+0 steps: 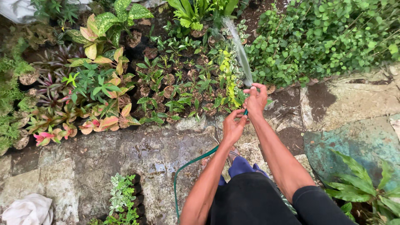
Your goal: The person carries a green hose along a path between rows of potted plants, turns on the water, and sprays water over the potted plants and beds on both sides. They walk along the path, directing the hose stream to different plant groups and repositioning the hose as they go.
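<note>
Hose (189,163), one thin green line, is curving up from the bottom centre of the frame across the wet stone paving (137,152) to the two hands at centre. The left hand (233,125) is gripping the hose just behind its end, fingers wrapped around it. The right hand (255,99) is pinching the hose tip, and one stream of water (239,50) is shooting toward the top centre. The spray is passing over many small potted seedlings (183,83) packed in dark pots at upper centre. Pink and green leafy plants (87,108) are crowding the left side, and a dense green shrub (329,37) is filling the upper right. One white cloth (28,210) is lying at lower left, beside one small variegated plant (123,200). One broad-leaved plant (366,187) is standing at lower right.
</note>
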Demonstrator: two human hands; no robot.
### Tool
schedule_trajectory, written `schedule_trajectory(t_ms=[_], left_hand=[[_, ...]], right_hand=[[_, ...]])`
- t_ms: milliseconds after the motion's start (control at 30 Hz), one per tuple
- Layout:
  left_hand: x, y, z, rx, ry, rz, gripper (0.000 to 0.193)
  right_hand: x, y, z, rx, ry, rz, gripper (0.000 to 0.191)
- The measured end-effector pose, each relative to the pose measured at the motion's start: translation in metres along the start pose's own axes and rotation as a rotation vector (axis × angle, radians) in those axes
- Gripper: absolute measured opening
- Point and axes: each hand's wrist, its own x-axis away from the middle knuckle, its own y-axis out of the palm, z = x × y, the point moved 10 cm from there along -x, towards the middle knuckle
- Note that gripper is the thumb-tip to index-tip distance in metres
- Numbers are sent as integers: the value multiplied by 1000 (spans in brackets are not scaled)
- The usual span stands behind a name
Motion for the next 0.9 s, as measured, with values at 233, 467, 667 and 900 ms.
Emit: schedule_trajectory(t_ms=[233,467,667,900], left_hand=[[-2,-1,7,-51,21,40,32],[3,4,-1,10,-54,-14,32],[10,10,-18,76,-21,-50,37],[20,12,-40,-219,-53,-34,41]], right_hand=[[-2,3,-7,15,-14,-3,15],[0,-7,0,0,-35,-7,15],[2,-26,24,44,12,29,14],[13,-47,40,-15,44,44,14]])
